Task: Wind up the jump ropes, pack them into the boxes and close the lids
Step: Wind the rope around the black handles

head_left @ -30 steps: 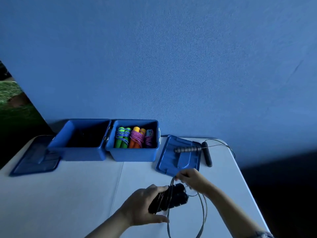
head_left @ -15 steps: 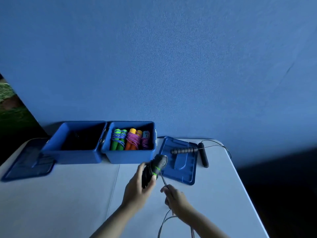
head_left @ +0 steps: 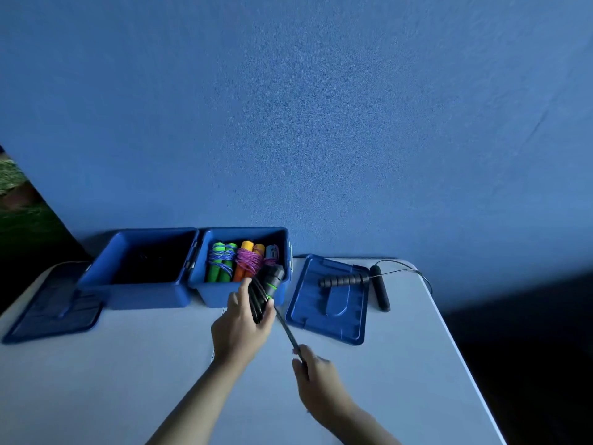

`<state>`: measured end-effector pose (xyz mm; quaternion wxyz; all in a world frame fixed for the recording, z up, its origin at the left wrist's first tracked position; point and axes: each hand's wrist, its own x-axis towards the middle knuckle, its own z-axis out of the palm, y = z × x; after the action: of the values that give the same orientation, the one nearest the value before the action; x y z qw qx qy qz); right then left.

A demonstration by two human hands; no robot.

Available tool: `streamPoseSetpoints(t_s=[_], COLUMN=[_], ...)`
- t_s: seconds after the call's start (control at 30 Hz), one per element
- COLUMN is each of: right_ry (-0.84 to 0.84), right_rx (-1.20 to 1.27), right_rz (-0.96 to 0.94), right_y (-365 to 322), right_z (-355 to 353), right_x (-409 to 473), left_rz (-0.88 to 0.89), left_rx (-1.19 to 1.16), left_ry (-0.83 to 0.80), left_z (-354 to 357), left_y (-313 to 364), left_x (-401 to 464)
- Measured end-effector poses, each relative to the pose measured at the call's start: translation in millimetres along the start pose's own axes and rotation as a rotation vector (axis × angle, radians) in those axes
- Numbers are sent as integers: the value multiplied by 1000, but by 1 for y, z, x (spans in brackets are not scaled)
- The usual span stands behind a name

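Near-centre of head view, above white table (head_left: 128, 380): left hand (head_left: 240, 329) grips black jump-rope handles w/ green band (head_left: 268, 285), long axis tilted up, far-right, tips over right blue plastic box (head_left: 205, 289). Right hand (head_left: 316, 377) pinches taut black cord (head_left: 287, 329). Prob. light; handles stiff, cord springy, so hold the handles.

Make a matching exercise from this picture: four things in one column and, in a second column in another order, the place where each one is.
Things
1. green-handled rope
2. black rope handles
3. ridged black handle
4. dark lid

Places
A. lying across the blue lid
B. flat on the table, left of the left box
C. gripped in the left hand
D. inside the right box

Pairs: 1-D, 2-C, 3-A, 4-B
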<state>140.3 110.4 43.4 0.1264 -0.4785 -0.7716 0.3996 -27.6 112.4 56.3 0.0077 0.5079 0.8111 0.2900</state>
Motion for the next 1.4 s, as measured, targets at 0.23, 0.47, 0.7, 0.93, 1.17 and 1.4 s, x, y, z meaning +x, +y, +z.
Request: streamPoseSetpoints(t_s=[0.23,0.47,0.7,0.93,1.17,1.4], right_ry=[14,-29,-51,-193,-145,-68], right_rx=[-161,-360,-246,-2,273,44], right_rz=[18,-151,-178,-188,-98,58], right_y=[-4,-31,-10,8,29,32], right_z=[-16,-62,-91,-85,-70,-48], right_x=[0,-3,31,47,48,44], left_rz=[-12,204,557,594,492,283], left_rx=[83,235,79,-141,-290,-443], left_ry=[-39,-211,-359,-393,-377,-255], left_z=[0,10,5,-3,-3,6], left_y=[-4,-26,-30,-23,-21,-9], left_x=[11,-6,-39,-51,-60,-59])
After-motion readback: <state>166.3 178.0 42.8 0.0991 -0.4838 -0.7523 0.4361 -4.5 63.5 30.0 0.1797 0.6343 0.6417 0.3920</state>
